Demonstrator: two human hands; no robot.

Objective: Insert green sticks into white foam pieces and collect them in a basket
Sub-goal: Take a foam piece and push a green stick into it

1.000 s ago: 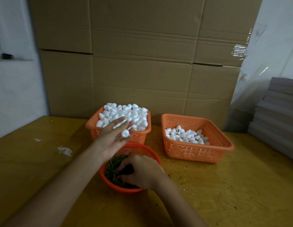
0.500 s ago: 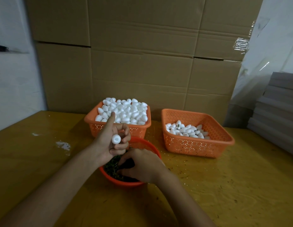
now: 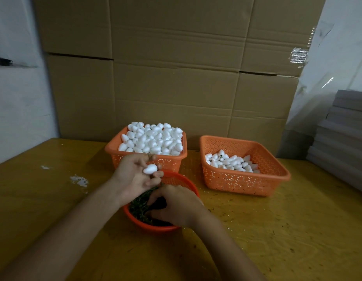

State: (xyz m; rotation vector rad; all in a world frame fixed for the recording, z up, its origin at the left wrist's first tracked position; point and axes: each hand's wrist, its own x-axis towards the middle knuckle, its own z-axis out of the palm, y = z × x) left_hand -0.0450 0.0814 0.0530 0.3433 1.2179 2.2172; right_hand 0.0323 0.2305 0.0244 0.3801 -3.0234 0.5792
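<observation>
White foam piece [image 3: 150, 169] is held sideways in the curled fingers of the left hand [image 3: 133, 176], turned from end-on half a second ago, just above the round bowl [image 3: 153, 228]. The right hand [image 3: 176, 205] is still curled among the green sticks [image 3: 138, 203] there, and whether one is gripped cannot be told.

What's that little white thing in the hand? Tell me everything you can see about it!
The foam piece is small, plain white and egg-shaped, with a matte look like polystyrene. It lies roughly sideways, pinched by the left hand and held in the air near the far rim of the round orange bowl. Nothing is stuck into it yet. Only that hand's fingers touch it.
</observation>
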